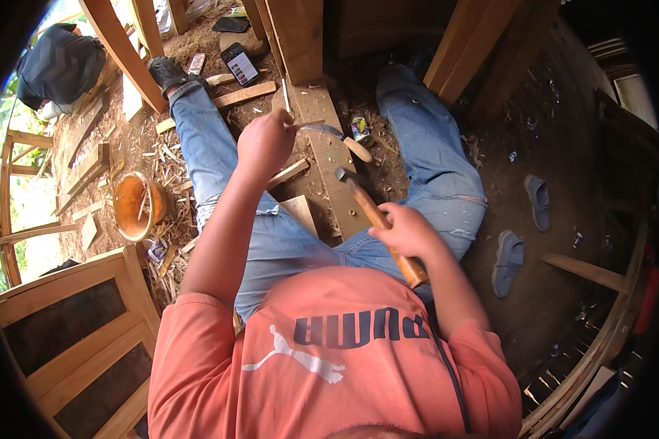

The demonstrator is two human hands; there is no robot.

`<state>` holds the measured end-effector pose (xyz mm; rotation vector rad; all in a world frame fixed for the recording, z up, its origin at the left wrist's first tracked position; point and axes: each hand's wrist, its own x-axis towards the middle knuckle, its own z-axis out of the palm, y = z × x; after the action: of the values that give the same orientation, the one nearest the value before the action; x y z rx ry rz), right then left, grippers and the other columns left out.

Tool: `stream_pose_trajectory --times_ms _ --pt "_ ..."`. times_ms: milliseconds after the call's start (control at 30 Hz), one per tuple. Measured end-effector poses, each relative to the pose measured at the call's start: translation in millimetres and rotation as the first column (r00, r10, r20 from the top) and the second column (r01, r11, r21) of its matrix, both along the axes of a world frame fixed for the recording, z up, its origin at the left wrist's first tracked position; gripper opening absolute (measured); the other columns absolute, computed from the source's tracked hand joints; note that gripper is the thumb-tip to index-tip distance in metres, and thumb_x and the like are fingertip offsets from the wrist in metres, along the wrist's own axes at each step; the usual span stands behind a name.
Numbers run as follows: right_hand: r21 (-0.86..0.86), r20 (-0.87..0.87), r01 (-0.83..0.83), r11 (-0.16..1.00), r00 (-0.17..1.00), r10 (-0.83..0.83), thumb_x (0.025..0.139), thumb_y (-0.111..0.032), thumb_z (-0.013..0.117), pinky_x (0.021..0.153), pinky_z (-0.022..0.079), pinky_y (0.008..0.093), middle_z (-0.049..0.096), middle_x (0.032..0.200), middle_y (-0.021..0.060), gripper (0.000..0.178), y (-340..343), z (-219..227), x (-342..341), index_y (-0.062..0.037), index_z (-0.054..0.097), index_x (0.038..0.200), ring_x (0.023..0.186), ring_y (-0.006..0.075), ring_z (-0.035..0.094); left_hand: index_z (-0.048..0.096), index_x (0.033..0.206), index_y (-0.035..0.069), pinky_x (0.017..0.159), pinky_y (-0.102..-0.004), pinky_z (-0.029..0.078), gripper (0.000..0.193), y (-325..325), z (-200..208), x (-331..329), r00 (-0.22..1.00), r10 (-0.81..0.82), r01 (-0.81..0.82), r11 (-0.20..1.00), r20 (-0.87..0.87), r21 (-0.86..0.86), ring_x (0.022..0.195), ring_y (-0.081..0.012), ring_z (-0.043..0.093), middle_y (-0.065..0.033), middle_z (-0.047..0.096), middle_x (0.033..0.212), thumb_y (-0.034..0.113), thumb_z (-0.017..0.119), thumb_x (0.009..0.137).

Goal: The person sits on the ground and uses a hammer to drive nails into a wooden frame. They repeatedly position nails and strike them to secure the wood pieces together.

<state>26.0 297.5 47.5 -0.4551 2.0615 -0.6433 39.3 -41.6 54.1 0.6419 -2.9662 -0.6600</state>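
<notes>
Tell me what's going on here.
A person sits on the dirt floor, legs either side of a wooden plank. The right hand grips a wooden-handled hammer, its head above the plank. The left hand pinches a thin chisel-like tool upright over the plank. A curved knife lies on the plank.

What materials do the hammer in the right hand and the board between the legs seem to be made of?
Hammer: the handle looks like varnished wood, orange-brown with a sheen; the head looks like dark metal, dull grey. Board: apparently bare, unfinished wood, pale with visible grain and holes.
</notes>
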Motion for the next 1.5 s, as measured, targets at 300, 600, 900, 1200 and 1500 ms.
stream_pose_trajectory --times_ms 300,600,900,1200,1500 --pt "-0.413 0.360 0.529 0.742 0.843 -0.401 0.110 -0.021 0.060 0.059 0.054 0.0296 0.066 0.100 0.0056 0.041 -36 6 -26 -0.0037 0.052 0.146 0.068 0.0093 0.060 0.081 0.099 0.009 0.089 -0.0502 0.060 0.021 -18 -8 -79 0.999 0.000 -0.002 0.999 0.052 0.046 0.100 -0.0395 0.076 -0.0187 0.080 0.100 0.027 0.074 0.091" --pt "-0.465 -0.241 0.267 0.844 0.879 -0.411 0.107 -0.027 0.064 0.101 0.054 0.0497 0.071 0.125 0.0329 0.051 -117 -21 -54 0.0047 0.054 0.146 0.121 0.0483 0.068 0.061 0.117 0.001 0.093 -0.0540 0.057 0.025 -12 -5 -99 0.994 -0.065 0.071 0.995 0.082 -0.066 0.108 -0.0451 0.072 -0.0249 0.076 0.110 0.013 0.063 0.095" --pt "-0.507 -0.286 0.223 0.832 0.867 -0.407 0.108 -0.028 0.061 0.096 0.054 0.0550 0.071 0.121 0.0326 0.052 -117 -40 -46 0.0045 0.050 0.147 0.115 0.0492 0.069 0.059 0.116 -0.002 0.093 -0.0551 0.056 0.023 -9 -3 -109 0.974 -0.163 0.178 0.980 0.159 -0.086 0.109 -0.0481 0.070 -0.0290 0.074 0.109 0.006 0.058 0.095" --pt "-0.405 -0.322 0.213 0.889 0.877 -0.357 0.108 -0.031 0.059 0.099 0.054 0.0556 0.069 0.123 0.0368 0.057 -111 -69 -60 0.0061 0.048 0.150 0.116 0.0518 0.068 0.059 0.116 -0.002 0.094 -0.0556 0.055 0.022 -10 -6 -115 0.987 -0.128 0.135 0.989 0.101 -0.066 0.109 -0.0479 0.071 -0.0290 0.074 0.110 0.009 0.057 0.097" --pt "-0.478 -0.349 0.210 0.853 0.846 -0.404 0.107 -0.029 0.060 0.089 0.055 0.0586 0.073 0.106 0.0321 0.045 -121 -79 -57 0.0015 0.053 0.139 0.103 0.0521 0.070 0.061 0.116 -0.001 0.094 -0.0544 0.055 0.022 -12 -7 -112 0.983 -0.096 0.102 0.994 0.154 -0.026 0.110 -0.0463 0.071 -0.0274 0.075 0.111 0.011 0.056 0.099"
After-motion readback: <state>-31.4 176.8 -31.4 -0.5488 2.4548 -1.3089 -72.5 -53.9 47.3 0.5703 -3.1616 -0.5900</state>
